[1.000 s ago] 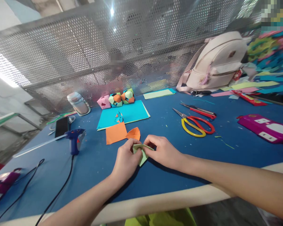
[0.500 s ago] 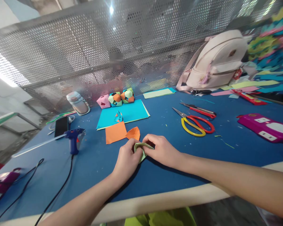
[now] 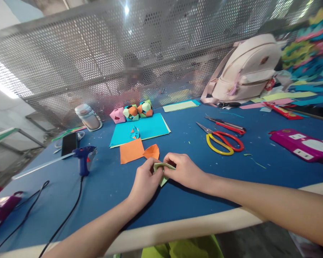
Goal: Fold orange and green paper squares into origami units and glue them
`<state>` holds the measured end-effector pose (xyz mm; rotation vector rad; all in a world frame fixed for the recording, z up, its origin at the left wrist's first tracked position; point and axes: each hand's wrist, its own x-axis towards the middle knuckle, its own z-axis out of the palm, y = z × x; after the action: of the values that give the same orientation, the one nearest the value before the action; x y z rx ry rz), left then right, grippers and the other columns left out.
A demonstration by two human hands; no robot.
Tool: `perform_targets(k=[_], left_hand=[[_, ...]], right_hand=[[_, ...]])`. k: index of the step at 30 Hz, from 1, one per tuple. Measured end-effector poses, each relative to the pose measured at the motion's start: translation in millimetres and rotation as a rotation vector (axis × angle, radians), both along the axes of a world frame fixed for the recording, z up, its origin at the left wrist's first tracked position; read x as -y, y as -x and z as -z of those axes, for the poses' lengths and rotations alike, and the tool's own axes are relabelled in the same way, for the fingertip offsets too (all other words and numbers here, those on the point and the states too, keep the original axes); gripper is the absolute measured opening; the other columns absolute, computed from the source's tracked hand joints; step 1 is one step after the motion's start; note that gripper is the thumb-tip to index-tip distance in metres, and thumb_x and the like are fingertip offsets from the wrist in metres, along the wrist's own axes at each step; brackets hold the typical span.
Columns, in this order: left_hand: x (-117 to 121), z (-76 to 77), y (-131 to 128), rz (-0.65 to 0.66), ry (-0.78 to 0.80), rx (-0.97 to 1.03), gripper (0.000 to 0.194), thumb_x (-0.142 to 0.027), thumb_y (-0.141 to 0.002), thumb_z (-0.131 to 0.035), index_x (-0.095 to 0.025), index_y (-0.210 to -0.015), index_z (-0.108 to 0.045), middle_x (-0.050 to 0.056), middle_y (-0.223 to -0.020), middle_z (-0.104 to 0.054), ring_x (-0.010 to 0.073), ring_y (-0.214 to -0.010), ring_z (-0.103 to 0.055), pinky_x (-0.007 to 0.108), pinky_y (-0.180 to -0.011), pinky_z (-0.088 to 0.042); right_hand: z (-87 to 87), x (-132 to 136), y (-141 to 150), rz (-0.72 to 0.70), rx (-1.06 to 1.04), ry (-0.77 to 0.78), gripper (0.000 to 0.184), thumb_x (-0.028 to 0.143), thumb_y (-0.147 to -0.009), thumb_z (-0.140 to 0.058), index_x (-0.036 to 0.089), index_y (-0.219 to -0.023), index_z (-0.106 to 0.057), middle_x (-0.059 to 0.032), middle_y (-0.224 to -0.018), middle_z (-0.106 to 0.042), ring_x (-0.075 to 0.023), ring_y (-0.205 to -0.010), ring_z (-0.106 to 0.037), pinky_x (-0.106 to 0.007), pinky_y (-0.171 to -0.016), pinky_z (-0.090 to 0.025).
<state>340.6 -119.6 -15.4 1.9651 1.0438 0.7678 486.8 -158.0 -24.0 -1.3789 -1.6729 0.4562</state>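
Fingers of the left hand (image 3: 146, 181) and right hand (image 3: 184, 171) pinch folded green paper (image 3: 164, 180). Beyond stands a rounded bottle (image 3: 87, 116).

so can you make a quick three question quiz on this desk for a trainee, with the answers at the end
1. What do the left hand and right hand both hold?
A) orange sheet
B) pale green paper
C) phone

2. True or false: the glue gun is to the left of the scissors.

3. How many folded paper balls sit in a row behind the blue sheet?

Key: 1 B; 2 true; 3 three
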Motion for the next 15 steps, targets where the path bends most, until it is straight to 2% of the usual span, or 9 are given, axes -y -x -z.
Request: perform_targets(k=[8,12,15], left_hand=[[0,0.4,0,-0.042,0.022,-0.040,0.006,-0.016,-0.069,-0.048,-0.018,-0.064,-0.051,-0.005,-0.056,-0.050,0.0113,-0.056,-0.045,0.020,-0.052,-0.033],[-5,-2.2,4,-0.071,0.039,0.015,0.006,-0.017,-0.068,-0.051,-0.018,-0.062,-0.049,-0.006,-0.055,-0.048,0.0103,-0.054,-0.044,0.020,-0.050,-0.033],[-17,-8.4,11,-0.156,0.058,0.097,0.003,-0.016,-0.066,-0.052,-0.017,-0.064,-0.053,-0.005,-0.054,-0.051,0.0107,-0.052,-0.049,0.020,-0.048,-0.036]], right_hand=[[3.2,3,-1,-0.088,0.017,-0.036,0.013,0.014,-0.077,-0.052,0.019,-0.065,-0.048,0.0023,-0.062,-0.051,-0.0107,-0.057,-0.045,-0.023,-0.055,-0.034],[-7.3,6,-7,-0.137,-0.024,-0.002,0.014,0.026,-0.083,-0.050,0.018,-0.073,-0.054,-0.0001,-0.067,-0.055,-0.0118,-0.060,-0.048,-0.024,-0.056,-0.037],[-18.4,0,-15,-0.074,-0.059,0.002,0.018,0.031,-0.087,-0.046,0.018,-0.079,-0.056,-0.0007,-0.072,-0.058,-0.0119,-0.063,-0.051,-0.023,-0.058,-0.039]])
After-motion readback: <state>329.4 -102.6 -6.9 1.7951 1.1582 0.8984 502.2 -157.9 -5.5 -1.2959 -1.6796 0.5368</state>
